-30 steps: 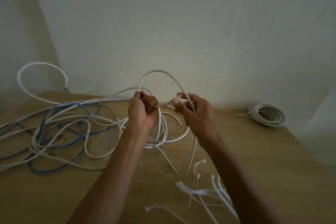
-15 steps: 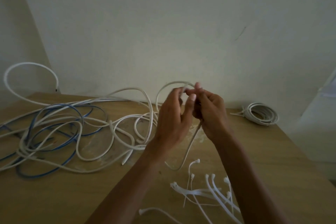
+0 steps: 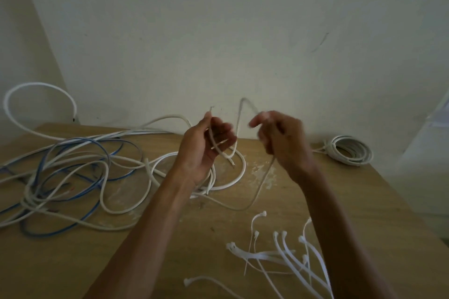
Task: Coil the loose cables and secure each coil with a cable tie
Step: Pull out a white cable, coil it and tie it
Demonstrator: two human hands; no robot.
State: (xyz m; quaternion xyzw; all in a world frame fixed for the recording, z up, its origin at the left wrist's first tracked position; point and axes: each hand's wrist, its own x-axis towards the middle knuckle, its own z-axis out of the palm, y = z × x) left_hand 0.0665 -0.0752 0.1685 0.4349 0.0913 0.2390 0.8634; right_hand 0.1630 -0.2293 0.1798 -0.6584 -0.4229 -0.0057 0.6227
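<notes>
Above a wooden bench, the left hand curls round a thin white cable — the blurred right hand grips its loop; cable ties lie nearby.

A plain, bare indoor room, of what kind cannot be told: a blank pale wall fills the upper frame, above a wooden table strewn with cables and ties.

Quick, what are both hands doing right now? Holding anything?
Left hand: fingers curled round the white cable.
Right hand: blurred by motion, but its curled fingers seem to grip the same cable.
</notes>
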